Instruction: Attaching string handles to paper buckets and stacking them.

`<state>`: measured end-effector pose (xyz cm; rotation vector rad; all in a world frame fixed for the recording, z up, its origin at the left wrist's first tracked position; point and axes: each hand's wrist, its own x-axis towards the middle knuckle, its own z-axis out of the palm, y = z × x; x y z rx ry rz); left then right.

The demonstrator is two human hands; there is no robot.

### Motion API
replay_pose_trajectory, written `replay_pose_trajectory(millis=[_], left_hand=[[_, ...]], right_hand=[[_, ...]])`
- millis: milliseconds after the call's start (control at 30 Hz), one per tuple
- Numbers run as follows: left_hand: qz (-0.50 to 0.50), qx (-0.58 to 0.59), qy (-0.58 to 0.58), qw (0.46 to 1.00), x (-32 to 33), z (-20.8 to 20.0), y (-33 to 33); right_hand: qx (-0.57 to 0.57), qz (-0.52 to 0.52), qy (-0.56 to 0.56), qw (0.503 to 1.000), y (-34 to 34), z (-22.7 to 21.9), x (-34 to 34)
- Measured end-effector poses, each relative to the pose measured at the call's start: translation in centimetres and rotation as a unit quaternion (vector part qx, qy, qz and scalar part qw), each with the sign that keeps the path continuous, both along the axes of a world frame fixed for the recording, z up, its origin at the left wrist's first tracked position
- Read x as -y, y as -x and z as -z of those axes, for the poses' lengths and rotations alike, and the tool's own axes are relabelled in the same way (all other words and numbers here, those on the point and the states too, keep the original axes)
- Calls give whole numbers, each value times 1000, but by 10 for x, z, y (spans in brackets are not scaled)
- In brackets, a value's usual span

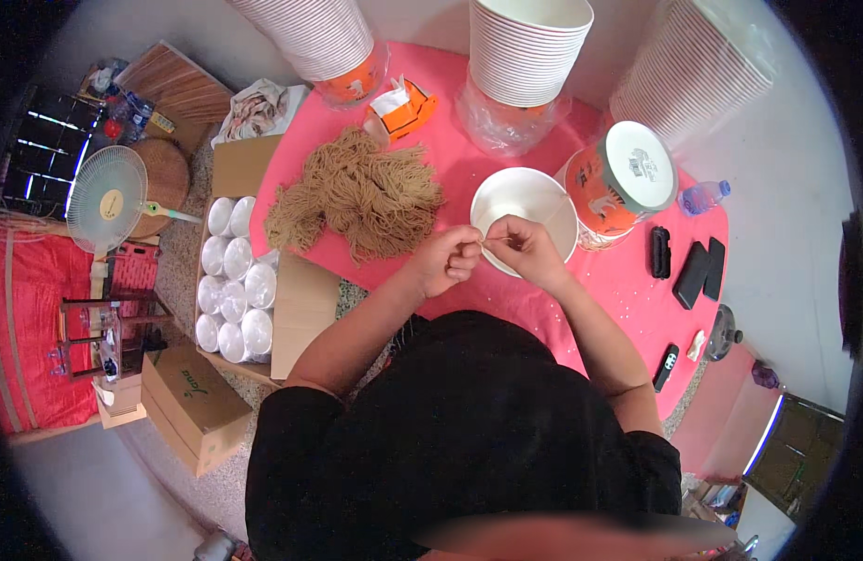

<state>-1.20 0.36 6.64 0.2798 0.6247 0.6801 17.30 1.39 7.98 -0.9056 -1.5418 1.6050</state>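
In front of me my left hand (450, 260) and my right hand (527, 251) are close together, fingertips pinched on a thin string (484, 241). They meet at the near rim of an open white paper bucket (517, 179). A fine line, perhaps part of the string, crosses the bucket's right side. Left of the bucket lies a tangled heap of brown strings (370, 194). An orange printed bucket (595, 192) stands upside down to the right, its white base up. How the string runs between my fingers is too small to make out.
Tall stacks of paper buckets (529, 42) line the back of the pink table (450, 122), beside an orange tissue pack (403, 110). To the right are a plastic bottle (704, 196) and black phones (693, 276). An open carton of white cups (233, 280) stands at left, near a fan (107, 198).
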Motion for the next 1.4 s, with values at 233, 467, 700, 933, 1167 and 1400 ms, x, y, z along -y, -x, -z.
replay_pose_trajectory(millis=[233, 467, 700, 933, 1167, 1400], left_hand=[[-2, 28, 26, 999, 1, -1, 0], [-47, -62, -30, 997, 8, -12, -7], [-75, -183, -145, 969, 14, -24, -16], [-83, -201, -160, 963, 14, -24, -15], [-76, -255, -222, 938, 13, -18, -16], [-54, -294, -260, 918, 11, -16, -8]], right_hand=[[112, 84, -196, 971, 4, -21, 6], [189, 101, -411, 886, 2, -23, 1], [47, 91, -54, 993, 3, -7, 2], [89, 85, -104, 987, -2, -13, 6], [79, 64, -63, 993, -2, -7, 2], [56, -15, 49, 997, -7, -21, 2]])
